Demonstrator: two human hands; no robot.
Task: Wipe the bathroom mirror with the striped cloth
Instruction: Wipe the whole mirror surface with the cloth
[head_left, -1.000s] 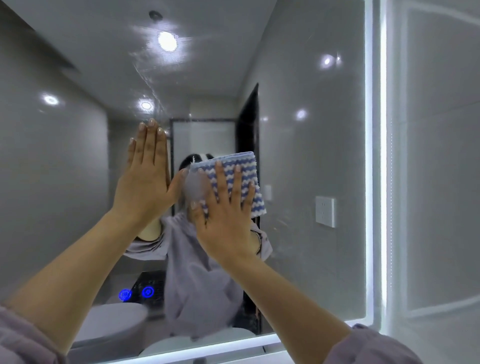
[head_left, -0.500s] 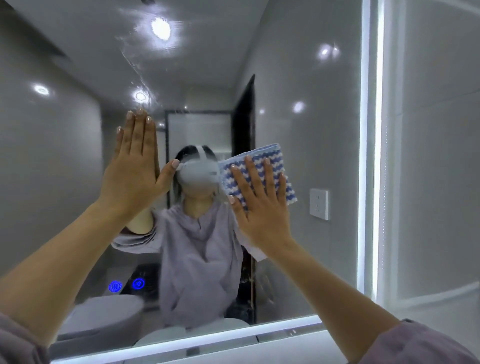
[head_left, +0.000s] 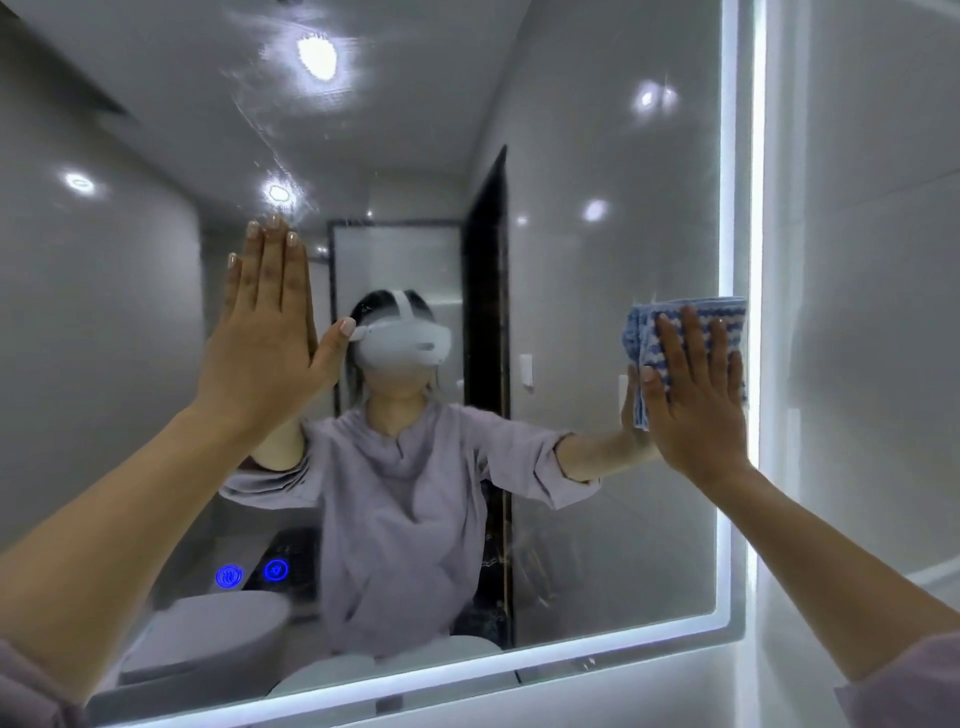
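While left hand (head_left: 265, 364) stays, cloth (head_left: 729, 323) slid right

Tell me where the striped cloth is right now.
Head view, right side: the striped cloth is pressed against the mirror under the right hand, by its lit right edge.

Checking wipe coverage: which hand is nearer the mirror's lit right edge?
Right. The right hand presses the striped cloth on the mirror beside the lit right edge. The left hand lies flat on the mirror, well left of it.
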